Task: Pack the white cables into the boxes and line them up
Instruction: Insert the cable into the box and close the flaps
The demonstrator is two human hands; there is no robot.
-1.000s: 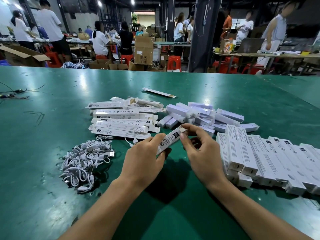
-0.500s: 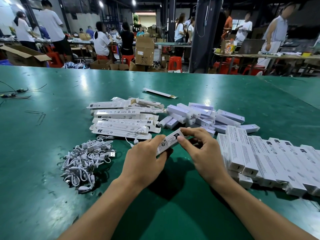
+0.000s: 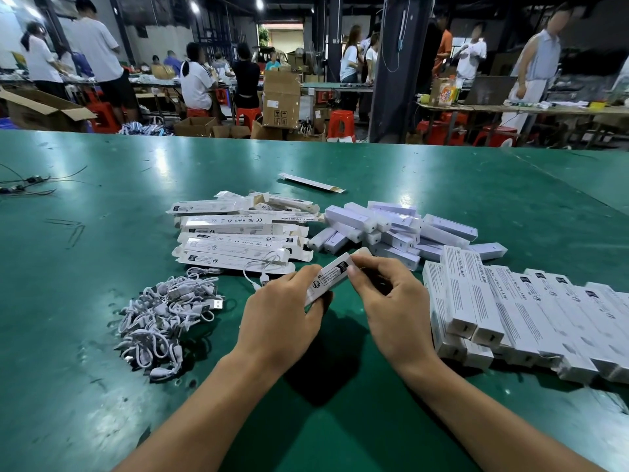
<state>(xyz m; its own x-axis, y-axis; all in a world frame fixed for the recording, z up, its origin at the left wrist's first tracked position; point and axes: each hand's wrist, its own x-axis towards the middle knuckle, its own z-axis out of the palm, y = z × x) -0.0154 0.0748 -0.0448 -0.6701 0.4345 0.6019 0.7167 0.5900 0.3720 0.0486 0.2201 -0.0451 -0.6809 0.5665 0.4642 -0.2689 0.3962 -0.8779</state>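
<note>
I hold one slim white box (image 3: pixel 329 277) above the green table (image 3: pixel 102 386). My left hand (image 3: pixel 282 315) grips its near part from below and the side. My right hand (image 3: pixel 391 308) pinches its far end with thumb and fingers. A heap of coiled white cables (image 3: pixel 166 318) lies to the left of my hands. Flat, unfolded white boxes (image 3: pixel 235 236) are stacked behind it, and one loose cable (image 3: pixel 262 267) lies on their near edge. Packed boxes (image 3: pixel 531 311) lie side by side in a row at my right.
A jumble of small white boxes (image 3: pixel 398 229) sits behind my hands. One flat box (image 3: pixel 311 182) lies alone farther back. Thin dark wires (image 3: pixel 27 185) are at the far left edge. Beyond the table stand people, cardboard cartons (image 3: pixel 280 100) and red stools.
Both hands, with the box between them, have shifted slightly toward me. The right fingers now close over the box's far end, where a small flap stood out before.
</note>
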